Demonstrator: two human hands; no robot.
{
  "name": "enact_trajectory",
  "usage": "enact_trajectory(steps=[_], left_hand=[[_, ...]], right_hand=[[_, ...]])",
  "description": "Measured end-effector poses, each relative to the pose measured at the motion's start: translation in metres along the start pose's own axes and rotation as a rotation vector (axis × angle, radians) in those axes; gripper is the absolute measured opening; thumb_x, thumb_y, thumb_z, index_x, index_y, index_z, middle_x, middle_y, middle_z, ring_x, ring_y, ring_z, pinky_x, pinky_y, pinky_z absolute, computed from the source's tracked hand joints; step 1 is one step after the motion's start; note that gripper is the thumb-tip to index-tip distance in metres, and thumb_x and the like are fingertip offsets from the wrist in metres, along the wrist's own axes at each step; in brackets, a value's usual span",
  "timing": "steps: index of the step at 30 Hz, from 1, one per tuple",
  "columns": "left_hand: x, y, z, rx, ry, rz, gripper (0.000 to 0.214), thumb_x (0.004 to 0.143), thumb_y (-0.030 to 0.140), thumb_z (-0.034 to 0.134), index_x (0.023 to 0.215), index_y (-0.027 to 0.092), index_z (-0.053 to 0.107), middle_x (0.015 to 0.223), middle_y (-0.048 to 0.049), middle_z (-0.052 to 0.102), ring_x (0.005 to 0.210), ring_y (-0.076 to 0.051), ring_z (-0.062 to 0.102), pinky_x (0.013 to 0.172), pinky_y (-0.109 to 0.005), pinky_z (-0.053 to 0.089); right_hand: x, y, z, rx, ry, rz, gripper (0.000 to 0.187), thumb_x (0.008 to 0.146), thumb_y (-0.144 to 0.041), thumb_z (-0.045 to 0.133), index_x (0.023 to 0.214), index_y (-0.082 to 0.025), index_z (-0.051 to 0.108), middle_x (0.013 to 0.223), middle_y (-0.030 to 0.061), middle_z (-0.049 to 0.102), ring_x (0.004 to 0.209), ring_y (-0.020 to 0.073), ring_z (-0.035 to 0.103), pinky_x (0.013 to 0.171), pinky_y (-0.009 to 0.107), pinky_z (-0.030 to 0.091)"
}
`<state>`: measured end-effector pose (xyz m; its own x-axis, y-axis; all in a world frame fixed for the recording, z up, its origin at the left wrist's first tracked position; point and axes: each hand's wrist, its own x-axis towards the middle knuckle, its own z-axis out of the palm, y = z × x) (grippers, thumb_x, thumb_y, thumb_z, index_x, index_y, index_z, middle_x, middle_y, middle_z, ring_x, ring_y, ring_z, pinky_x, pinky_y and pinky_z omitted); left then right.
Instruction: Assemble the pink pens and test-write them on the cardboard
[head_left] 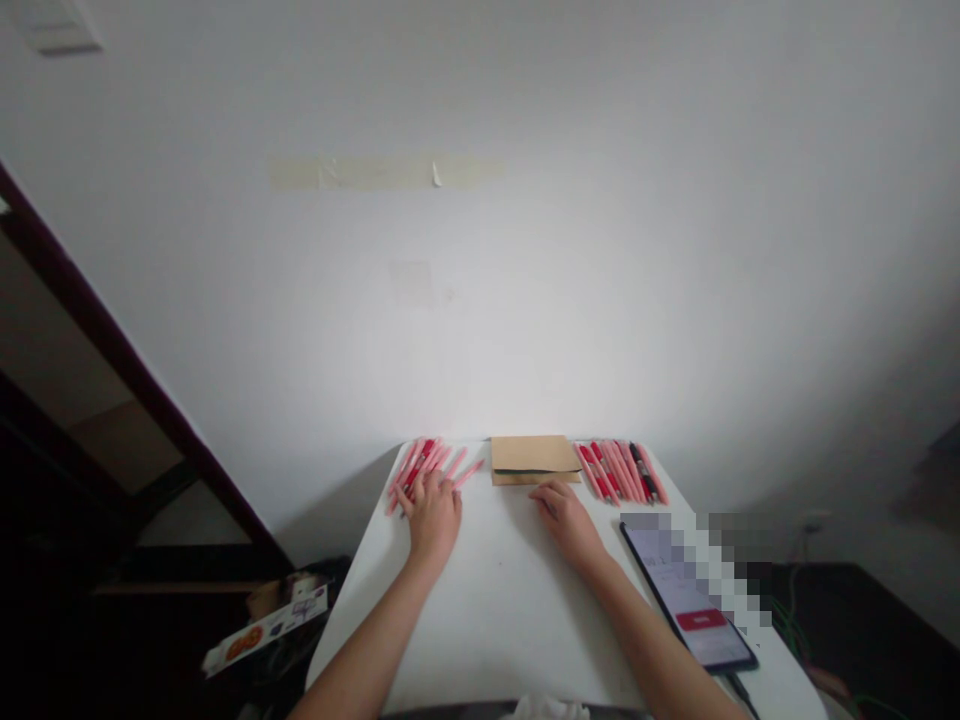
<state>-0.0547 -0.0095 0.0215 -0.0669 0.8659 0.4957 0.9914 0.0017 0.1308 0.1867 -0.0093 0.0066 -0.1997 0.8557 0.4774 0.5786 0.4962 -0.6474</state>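
Note:
My left hand (435, 515) rests at the left pile of pink and red pens (420, 458), its fingers spread over their near ends. A loose pink pen (469, 473) lies to the right of that pile, near my fingertips. At the middle of the far table edge lies a flat brown paper item (535, 453), like an envelope or notebook, with a dark gap along its near side. My right hand (559, 508) is just in front of it with the fingers curled in; whatever they may hold is hidden. To its right lies a second row of pink, red and black pens (619, 472).
All this lies on a small white table (495, 620) against a white wall (540, 250). A phone (686, 600) with a lit screen and a cable is beside my right forearm. At the lower left, a printed box (266, 632) lies among dark clutter.

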Motion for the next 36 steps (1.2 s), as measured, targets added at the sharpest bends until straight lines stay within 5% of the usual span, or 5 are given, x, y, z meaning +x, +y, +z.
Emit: enact_trajectory(steps=[16,22,30,36], left_hand=[[0.002,0.003,-0.001,-0.087,0.122,0.016,0.022,0.089,0.029,0.05,0.092,0.019,0.069,0.119,-0.0121,0.062,0.116,-0.031,0.05,0.106,-0.055,0.032],[0.001,0.008,-0.003,-0.26,0.158,0.18,0.017,0.091,0.028,0.052,0.086,0.021,0.066,0.113,-0.0091,0.063,0.117,-0.025,0.051,0.108,-0.049,0.031],[-0.005,0.013,-0.001,-0.37,0.084,0.328,0.017,0.091,0.033,0.055,0.088,0.025,0.07,0.118,-0.0072,0.061,0.125,-0.027,0.046,0.112,-0.057,0.025],[-0.006,0.017,-0.004,-0.397,0.045,0.394,0.017,0.09,0.035,0.058,0.089,0.026,0.071,0.119,-0.0058,0.061,0.127,-0.027,0.044,0.114,-0.058,0.022]], right_hand=[[0.0,-0.003,0.001,0.02,0.008,0.01,0.026,0.089,-0.02,0.046,0.096,-0.019,0.071,0.095,0.0093,0.066,0.093,0.0231,0.06,0.085,0.037,0.048],[0.002,0.003,0.003,0.067,0.031,0.04,0.028,0.092,-0.031,0.047,0.106,-0.019,0.067,0.097,0.0092,0.065,0.091,0.0222,0.06,0.085,0.037,0.049],[0.003,0.008,0.006,0.225,0.047,0.108,0.049,0.088,-0.04,0.055,0.132,-0.02,0.053,0.104,0.0084,0.067,0.086,0.0199,0.061,0.084,0.036,0.051],[0.003,-0.001,0.001,0.205,-0.062,0.067,0.029,0.089,-0.036,0.054,0.108,-0.02,0.069,0.098,0.0093,0.069,0.091,0.0228,0.062,0.086,0.038,0.049]])
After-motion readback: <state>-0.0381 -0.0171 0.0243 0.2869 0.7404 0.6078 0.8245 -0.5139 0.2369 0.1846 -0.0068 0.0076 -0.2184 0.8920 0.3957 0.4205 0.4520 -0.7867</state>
